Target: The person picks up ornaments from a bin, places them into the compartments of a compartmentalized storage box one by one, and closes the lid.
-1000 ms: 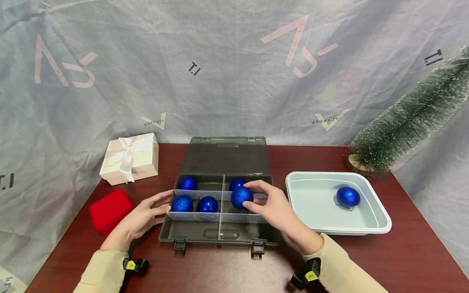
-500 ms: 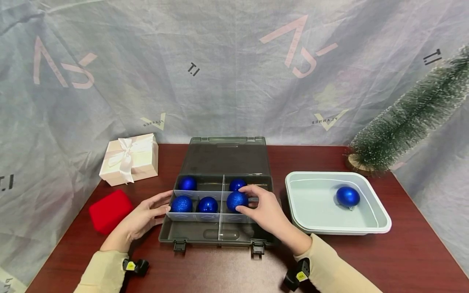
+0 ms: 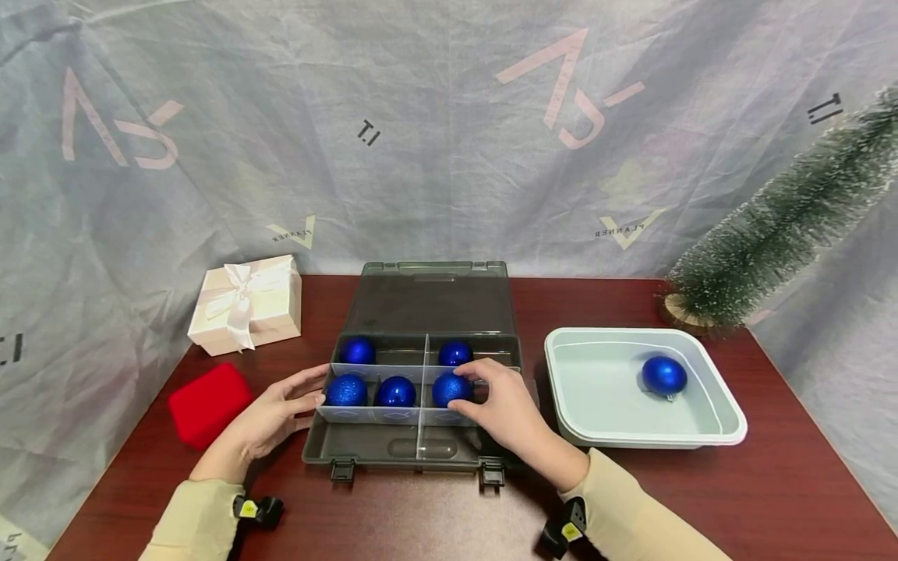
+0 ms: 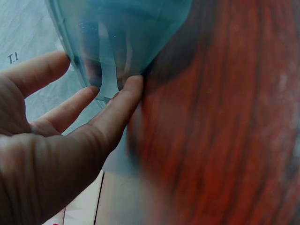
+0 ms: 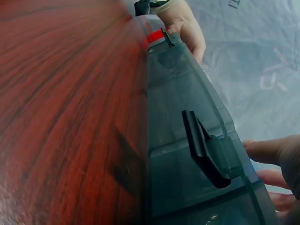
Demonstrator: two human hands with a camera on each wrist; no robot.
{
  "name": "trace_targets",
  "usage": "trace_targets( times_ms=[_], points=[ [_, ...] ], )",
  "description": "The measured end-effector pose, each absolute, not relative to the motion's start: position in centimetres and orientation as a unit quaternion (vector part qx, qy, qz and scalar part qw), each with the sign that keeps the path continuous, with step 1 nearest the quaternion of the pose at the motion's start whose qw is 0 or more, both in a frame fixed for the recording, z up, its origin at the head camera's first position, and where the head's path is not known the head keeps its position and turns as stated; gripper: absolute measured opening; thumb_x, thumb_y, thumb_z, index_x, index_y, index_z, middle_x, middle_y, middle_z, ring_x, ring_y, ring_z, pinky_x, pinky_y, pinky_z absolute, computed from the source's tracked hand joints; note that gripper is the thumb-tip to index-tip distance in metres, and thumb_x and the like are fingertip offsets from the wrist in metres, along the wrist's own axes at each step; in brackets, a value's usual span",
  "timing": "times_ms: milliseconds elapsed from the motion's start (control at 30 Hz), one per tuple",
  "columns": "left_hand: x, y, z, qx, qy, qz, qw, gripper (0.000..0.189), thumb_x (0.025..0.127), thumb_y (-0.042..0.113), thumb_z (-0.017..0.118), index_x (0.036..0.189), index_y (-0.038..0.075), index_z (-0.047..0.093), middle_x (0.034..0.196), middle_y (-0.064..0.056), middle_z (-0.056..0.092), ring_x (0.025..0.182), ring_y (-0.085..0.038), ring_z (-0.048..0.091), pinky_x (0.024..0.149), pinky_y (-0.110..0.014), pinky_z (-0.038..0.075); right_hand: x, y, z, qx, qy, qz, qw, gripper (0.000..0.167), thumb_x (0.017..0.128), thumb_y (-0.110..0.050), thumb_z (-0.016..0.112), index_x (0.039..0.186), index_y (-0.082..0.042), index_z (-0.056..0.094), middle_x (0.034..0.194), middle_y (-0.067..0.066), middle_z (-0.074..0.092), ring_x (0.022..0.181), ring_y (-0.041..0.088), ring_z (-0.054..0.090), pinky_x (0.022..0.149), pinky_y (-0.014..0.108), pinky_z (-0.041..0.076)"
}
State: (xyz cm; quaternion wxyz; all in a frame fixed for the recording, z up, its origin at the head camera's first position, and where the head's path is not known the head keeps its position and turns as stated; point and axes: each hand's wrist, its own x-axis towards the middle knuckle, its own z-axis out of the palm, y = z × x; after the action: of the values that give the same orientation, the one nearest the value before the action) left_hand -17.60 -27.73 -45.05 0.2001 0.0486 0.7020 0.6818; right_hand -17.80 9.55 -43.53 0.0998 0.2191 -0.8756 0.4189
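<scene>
An open grey see-through divided box [image 3: 365, 442] stands mid-table, its lid laid back. My right hand [image 3: 501, 405] pinches a glittery blue Christmas ball [image 3: 447, 389] between thumb and fingers, low in the middle row's right compartment. To its left in that row sit another glittery ball [image 3: 346, 389] and a shiny ball [image 3: 396, 391]. The back row holds a blue ball [image 3: 358, 351] on the left and another blue ball [image 3: 455, 353] on the right. My left hand [image 3: 273, 413] touches the box's left side with outstretched fingertips; the left wrist view shows this hand [image 4: 61, 145] against the wall.
Right of the box is a pale tray [image 3: 596, 389] with one blue ball [image 3: 664, 376] in it. A frosted little tree [image 3: 758, 249] stands back right. On the left lie a white gift box [image 3: 245, 304] with a bow and a red box [image 3: 210, 403].
My right hand has moved left and down with the glittery ball, from above the divider into the middle-right compartment. The left hand has stayed at the box's side.
</scene>
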Motion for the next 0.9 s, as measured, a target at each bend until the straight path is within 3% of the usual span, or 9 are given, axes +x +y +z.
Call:
trace_targets(
  times_ms=[233,533,667,900],
  points=[
    [-17.6,-27.7,-45.1,0.048,0.704,0.681,0.198,0.068,0.103,0.007,0.058,0.159,-0.005,0.021,0.158,-0.032,0.028,0.12,-0.01,0.056,0.099,-0.044,0.05,-17.9,9.8,-43.7,0.235,-0.866,0.432,0.096,0.033,0.08,-0.009,0.088,0.109,-0.005,0.074,0.105,0.006,0.072,0.093,0.022,0.071,0.079,0.033,0.059],
    [-17.6,-27.7,-45.0,0.048,0.702,0.682,0.2,0.069,0.103,0.008,0.058,0.16,-0.004,0.021,0.159,-0.032,0.026,0.122,-0.011,0.055,0.101,-0.047,0.048,-17.4,12.1,-41.7,0.234,-0.801,0.55,0.048,0.023,0.095,-0.008,0.074,0.117,-0.005,0.072,0.113,0.012,0.072,0.102,0.025,0.069,0.084,0.038,0.058],
    [-17.7,-27.7,-45.0,0.049,0.702,0.681,0.201,0.069,0.103,0.008,0.058,0.16,-0.004,0.021,0.159,-0.032,0.026,0.121,-0.011,0.056,0.1,-0.045,0.049,-16.9,14.3,-40.2,0.226,-0.786,0.573,0.055,0.022,0.098,-0.008,0.069,0.119,-0.007,0.071,0.114,0.007,0.073,0.099,0.025,0.07,0.082,0.033,0.057],
    [-17.6,-27.8,-45.0,0.05,0.704,0.68,0.2,0.069,0.103,0.008,0.058,0.16,-0.004,0.021,0.16,-0.032,0.025,0.122,-0.01,0.055,0.101,-0.045,0.049,-16.3,18.6,-38.5,0.212,-0.774,0.59,0.092,0.024,0.099,0.001,0.064,0.122,0.001,0.068,0.116,0.011,0.071,0.109,0.017,0.066,0.089,0.026,0.054]
  ],
)
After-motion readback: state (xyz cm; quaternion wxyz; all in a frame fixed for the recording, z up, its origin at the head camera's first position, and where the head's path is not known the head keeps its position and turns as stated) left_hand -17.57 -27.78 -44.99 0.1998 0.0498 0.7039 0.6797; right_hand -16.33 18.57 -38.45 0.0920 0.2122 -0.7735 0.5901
